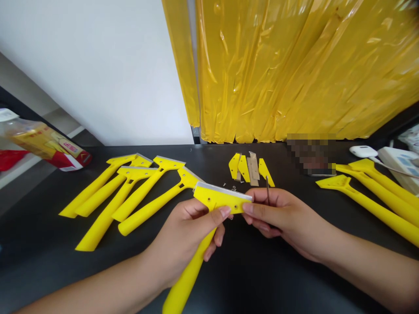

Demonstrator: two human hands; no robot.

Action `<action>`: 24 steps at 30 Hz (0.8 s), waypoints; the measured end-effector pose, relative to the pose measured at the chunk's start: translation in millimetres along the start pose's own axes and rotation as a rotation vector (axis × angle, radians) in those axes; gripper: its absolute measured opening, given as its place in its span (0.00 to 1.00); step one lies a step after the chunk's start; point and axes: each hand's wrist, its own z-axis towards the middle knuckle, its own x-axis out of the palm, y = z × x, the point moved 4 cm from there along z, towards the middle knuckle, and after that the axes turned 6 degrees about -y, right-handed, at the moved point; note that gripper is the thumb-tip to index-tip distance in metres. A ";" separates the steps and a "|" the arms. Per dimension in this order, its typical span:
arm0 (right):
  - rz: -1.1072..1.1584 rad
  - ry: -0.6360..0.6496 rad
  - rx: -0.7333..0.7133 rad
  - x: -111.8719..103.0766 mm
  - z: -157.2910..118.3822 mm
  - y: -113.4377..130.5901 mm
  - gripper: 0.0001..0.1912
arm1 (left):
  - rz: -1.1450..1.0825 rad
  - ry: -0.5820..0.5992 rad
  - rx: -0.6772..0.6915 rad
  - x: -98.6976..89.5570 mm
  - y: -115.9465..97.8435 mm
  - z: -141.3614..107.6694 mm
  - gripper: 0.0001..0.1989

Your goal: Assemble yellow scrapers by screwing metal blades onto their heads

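A yellow scraper (188, 279) with a metal blade along its top edge is tilted in front of me. My left hand (196, 226) is closed around its neck, thumb on the head. At the head's right end, my right hand (278, 209) pinches the corner between thumb and fingers. A thin dark metal rod (267, 189) sticks up from among those right fingers; its lower end is hidden. Two holes show in the head's face. Just beyond the hands lie yellow cover plates (244, 168), brownish blade pieces (253, 169) and small screws and nuts (233, 189).
Several yellow scrapers with blades (101, 209) lie on the black table (65, 270) at left. More yellow handles (376, 200) lie at right, near a white earbud case (363, 151) and a power strip (397, 163). A bottle (46, 141) lies at far left. Yellow plastic sheeting (278, 69) hangs behind.
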 end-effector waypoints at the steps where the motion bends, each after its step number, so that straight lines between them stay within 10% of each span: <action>1: -0.073 -0.020 -0.014 -1.4 0.2 1.2 0.18 | -0.013 0.000 -0.003 -0.4 0.0 0.4 0.16; 13: -0.337 -0.023 -0.220 -3.9 0.2 7.9 0.17 | -0.076 0.113 -0.064 0.2 0.5 2.5 0.17; 24: -0.769 -0.272 -0.419 -24.3 -10.0 20.4 0.08 | -0.167 -0.131 0.024 -19.5 -7.9 16.6 0.15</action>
